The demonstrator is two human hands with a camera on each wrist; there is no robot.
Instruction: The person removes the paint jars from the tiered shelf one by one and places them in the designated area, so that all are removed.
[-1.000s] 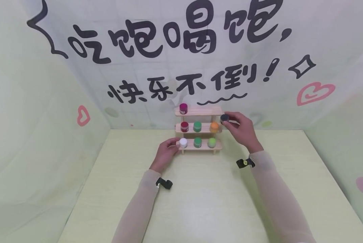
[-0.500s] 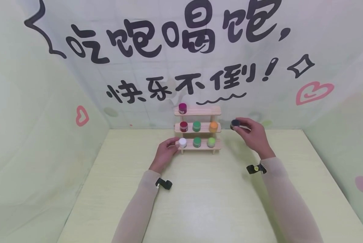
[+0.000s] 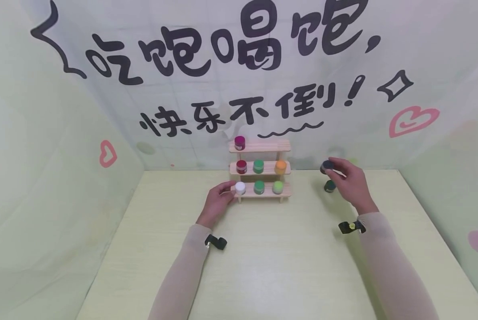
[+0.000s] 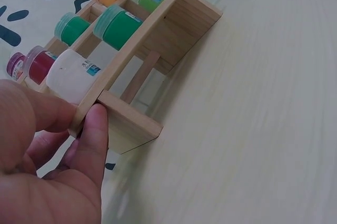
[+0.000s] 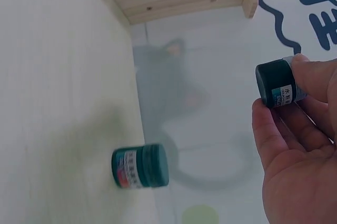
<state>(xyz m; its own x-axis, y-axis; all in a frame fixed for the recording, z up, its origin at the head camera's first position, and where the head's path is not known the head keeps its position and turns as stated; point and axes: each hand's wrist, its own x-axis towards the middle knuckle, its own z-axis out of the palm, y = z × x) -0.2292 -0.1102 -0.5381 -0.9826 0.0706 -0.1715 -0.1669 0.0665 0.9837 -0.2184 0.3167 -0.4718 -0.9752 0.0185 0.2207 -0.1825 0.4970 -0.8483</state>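
Note:
A three-tier wooden display rack stands against the back wall with small paint jars on its steps. My left hand pinches the left end of its lowest board, beside a white paint jar. My right hand holds a dark paint jar between thumb and fingers, raised off the table to the right of the rack. Below and slightly apart from that hand, a dark green paint jar rests on the table.
Green and light green jars share the bottom step with the white one. Dark red, green and orange jars line the middle step. A magenta jar sits at the top left. A printed cloth hangs behind.
My right hand has moved right, away from the rack's top step, carrying the dark jar. The dark green jar on the table has come into view. My left hand stays on the rack.

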